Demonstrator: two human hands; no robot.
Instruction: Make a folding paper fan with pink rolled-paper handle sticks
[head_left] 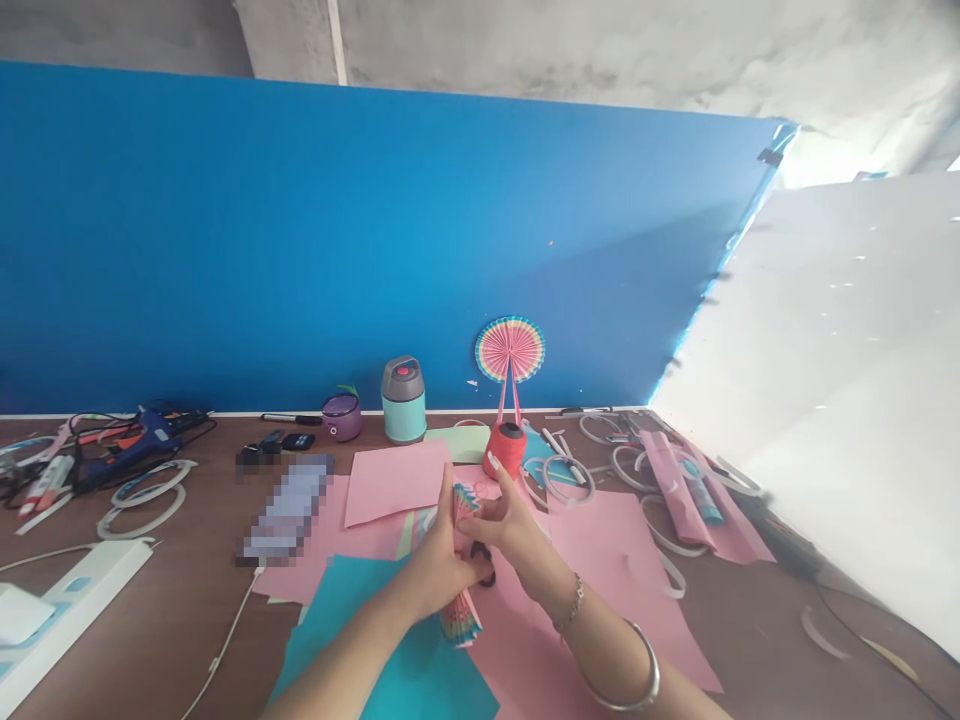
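Observation:
My left hand [439,555] is closed around a pleated paper strip [460,620], folded like an accordion in pink with teal and yellow edges. The strip stands nearly lengthwise away from me, over the paper sheets. The fingers of my right hand [514,530] pinch its upper part from the right, with the thumb and forefinger close together. Between the hands a black loop [484,562], perhaps a scissors handle, shows partly; the rest of it is hidden. Just beyond my fingers stands a red thread spool [505,450]. A finished round paper fan [510,349] on two pink sticks rises behind it.
Pink sheets [615,560] and teal sheets [360,610] cover the middle of the table. A mint food jar [404,402] and purple pot [342,417] stand at the back. A phone [289,508], power strip [71,610] and glue gun [139,445] lie left; white strip coils [568,480] lie right.

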